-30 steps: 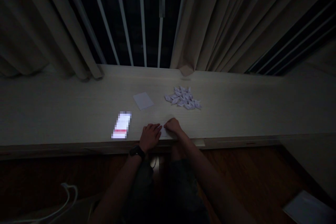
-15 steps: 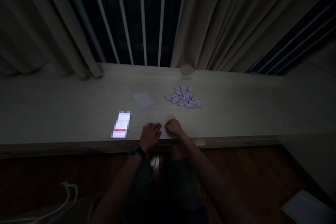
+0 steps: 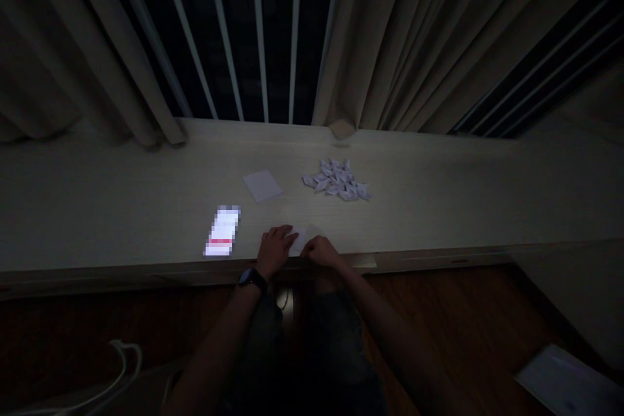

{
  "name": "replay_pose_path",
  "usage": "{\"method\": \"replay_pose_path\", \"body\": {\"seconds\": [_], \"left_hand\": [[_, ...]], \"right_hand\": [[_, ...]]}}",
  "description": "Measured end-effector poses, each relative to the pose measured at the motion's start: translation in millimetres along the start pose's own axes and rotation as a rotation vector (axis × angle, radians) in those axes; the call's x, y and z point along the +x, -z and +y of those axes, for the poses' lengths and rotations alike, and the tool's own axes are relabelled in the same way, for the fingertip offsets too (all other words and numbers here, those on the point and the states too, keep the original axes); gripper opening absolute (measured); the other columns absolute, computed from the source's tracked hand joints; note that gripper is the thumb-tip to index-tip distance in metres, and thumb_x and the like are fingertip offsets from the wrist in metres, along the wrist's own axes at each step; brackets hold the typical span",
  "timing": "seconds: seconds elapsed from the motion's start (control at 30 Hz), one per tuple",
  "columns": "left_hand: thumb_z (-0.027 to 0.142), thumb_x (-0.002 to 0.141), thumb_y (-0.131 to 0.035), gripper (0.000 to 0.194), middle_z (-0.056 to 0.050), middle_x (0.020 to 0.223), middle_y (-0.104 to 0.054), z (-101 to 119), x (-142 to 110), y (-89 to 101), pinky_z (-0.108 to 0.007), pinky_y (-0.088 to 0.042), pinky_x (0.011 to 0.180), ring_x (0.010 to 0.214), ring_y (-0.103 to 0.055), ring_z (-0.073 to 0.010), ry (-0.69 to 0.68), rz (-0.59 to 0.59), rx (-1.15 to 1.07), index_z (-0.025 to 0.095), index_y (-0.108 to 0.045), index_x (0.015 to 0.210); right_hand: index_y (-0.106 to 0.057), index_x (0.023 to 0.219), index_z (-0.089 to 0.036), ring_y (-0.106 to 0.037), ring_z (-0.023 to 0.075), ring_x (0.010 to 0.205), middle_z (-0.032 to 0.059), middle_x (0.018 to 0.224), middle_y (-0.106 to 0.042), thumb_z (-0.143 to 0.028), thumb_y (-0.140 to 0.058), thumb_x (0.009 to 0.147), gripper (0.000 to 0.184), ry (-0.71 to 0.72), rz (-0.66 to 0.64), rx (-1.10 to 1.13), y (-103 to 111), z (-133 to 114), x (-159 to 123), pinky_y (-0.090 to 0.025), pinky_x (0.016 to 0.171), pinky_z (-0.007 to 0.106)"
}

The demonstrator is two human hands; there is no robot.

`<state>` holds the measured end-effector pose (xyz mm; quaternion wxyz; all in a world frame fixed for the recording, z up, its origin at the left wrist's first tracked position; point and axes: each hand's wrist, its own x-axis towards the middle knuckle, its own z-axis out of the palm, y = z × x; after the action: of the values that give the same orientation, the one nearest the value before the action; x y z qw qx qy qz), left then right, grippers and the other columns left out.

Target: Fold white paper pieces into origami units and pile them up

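White paper (image 3: 298, 240) lies under the left hand (image 3: 274, 249), grip spread; I cannot tell whether the curled right hand (image 3: 320, 251) pinches it.

On the long, pale bench (image 3: 439, 201) lie a paper square (image 3: 262, 186), folded papers (image 3: 338, 181) to its right, a glowing phone (image 3: 223, 231) at near left and a white sheet (image 3: 297, 242) by the near edge.

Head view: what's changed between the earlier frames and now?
The right hand has moved back toward the person, to the near edge of the ledge; more of the small paper between the hands now shows. No clear grab or release visible. Unchanged: left hand with fingers on that paper, phone, flat square sheet, pile of folded papers.
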<state>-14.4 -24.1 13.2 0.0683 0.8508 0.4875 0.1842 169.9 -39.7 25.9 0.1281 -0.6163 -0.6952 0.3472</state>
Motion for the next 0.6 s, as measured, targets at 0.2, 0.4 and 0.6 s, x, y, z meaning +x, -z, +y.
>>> {"method": "replay_pose_path", "body": {"seconds": [0.2, 0.4, 0.6], "left_hand": [[0.013, 0.085, -0.05, 0.031, -0.004, 0.119, -0.062, 6.3, -0.1, 2.3, -0.039, -0.038, 0.086, 0.105, -0.049, -0.0233, -0.037, -0.058, 0.015, 0.025, -0.065, 0.11], [0.03, 0.091, -0.048, 0.023, -0.007, 0.123, -0.059, 29.2, -8.8, 0.8, -0.043, -0.037, 0.086, 0.11, -0.047, -0.0261, 0.003, 0.034, 0.051, 0.022, -0.064, 0.106], [0.026, 0.093, -0.045, 0.026, -0.007, 0.129, -0.056, 24.9, -13.7, -7.9, -0.042, -0.038, 0.087, 0.112, -0.047, -0.0252, -0.019, 0.064, 0.062, 0.022, -0.06, 0.113]], "right_hand": [[-0.074, 0.089, -0.018, -0.066, 0.0144, 0.08, 0.0045, 0.089, -0.074, -0.025, -0.054, 0.081, 0.024, -0.079, 0.264, 0.06, 7.0, 6.9, 22.0, -0.044, 0.07, 0.019], [-0.075, 0.087, -0.019, -0.067, 0.0165, 0.083, 0.0073, 0.089, -0.074, -0.028, -0.061, 0.076, 0.021, -0.207, 0.169, -0.087, 12.7, -1.5, 40.1, -0.045, 0.072, 0.019], [-0.074, 0.093, -0.014, -0.068, 0.0196, 0.085, 0.0125, 0.091, -0.073, -0.03, -0.061, 0.075, 0.027, -0.284, 0.096, -0.208, 21.1, -19.8, 55.5, -0.045, 0.07, 0.02]]}}
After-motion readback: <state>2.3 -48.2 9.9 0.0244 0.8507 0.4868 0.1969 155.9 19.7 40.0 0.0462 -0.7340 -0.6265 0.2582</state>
